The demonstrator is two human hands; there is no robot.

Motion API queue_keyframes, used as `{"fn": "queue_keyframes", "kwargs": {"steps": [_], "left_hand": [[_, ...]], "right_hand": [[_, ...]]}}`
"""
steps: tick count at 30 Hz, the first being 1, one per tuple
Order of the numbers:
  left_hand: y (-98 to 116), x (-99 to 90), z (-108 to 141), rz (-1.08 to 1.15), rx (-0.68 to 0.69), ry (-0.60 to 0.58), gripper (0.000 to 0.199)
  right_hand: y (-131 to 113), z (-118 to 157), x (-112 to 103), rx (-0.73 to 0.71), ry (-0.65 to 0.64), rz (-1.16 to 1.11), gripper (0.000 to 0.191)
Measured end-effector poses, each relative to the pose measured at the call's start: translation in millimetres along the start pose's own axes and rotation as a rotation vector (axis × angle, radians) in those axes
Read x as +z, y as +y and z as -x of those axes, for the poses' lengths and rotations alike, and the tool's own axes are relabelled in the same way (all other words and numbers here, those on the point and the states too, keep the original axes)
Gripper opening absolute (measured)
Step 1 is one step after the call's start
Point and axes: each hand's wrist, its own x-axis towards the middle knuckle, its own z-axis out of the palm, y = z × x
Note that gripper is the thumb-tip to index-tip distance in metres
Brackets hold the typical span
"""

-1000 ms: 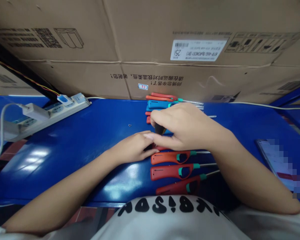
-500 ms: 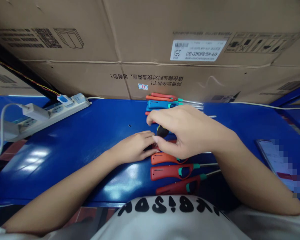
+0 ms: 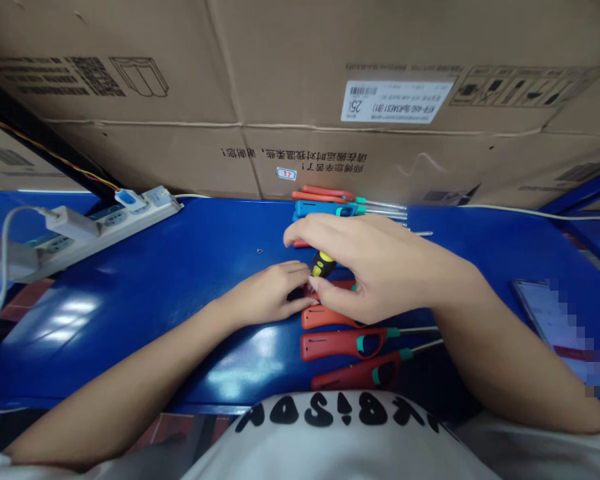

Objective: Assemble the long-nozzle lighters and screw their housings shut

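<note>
Resting on the counter (image 3: pixel 215 247), the left hand (image 3: pixel 277 290) was found closed about the butt end of a red lighter (image 3: pixel 344 285), thumb on the near side and fingers on the far side. The right hand (image 3: pixel 365 263) was arched above the same lighter, half open, its forefinger extended and its thumb beside the black-and-yellow handle of a screwdriver (image 3: pixel 323 265). That handle stood tilted between the two hands; the other right fingers were hidden, so whether they gripped it could not be told. Nearer the person lay an orange lighter (image 3: pixel 327 317) and two more red lighters (image 3: pixel 330 345), in a row, nozzles to the right. Beyond the right hand, a blue lighter (image 3: pixel 317 209) and orange-red lighters (image 3: pixel 325 194) lay close to the carton (image 3: pixel 300 67). Tiny metal pieces (image 3: pixel 260 251) lay beyond the left hand. A power strip (image 3: pixel 105 227) stood at far left; a phone (image 3: pixel 537 307) lay right of the right forearm.
</note>
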Motion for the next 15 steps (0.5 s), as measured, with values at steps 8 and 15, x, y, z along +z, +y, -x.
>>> {"fn": "queue_keyframes", "kwargs": {"steps": [8,15], "left_hand": [[2.9,-3.1,-2.8,0.153,-0.141,0.017,0.009],[5.6,-5.4,-3.5,0.049,-0.051,-0.010,0.012]], "right_hand": [[14.6,11.3,-26.1,0.128,0.031,0.036,0.009],[37.4,28.4,-45.2,0.393,-0.144,0.142,0.019]]}}
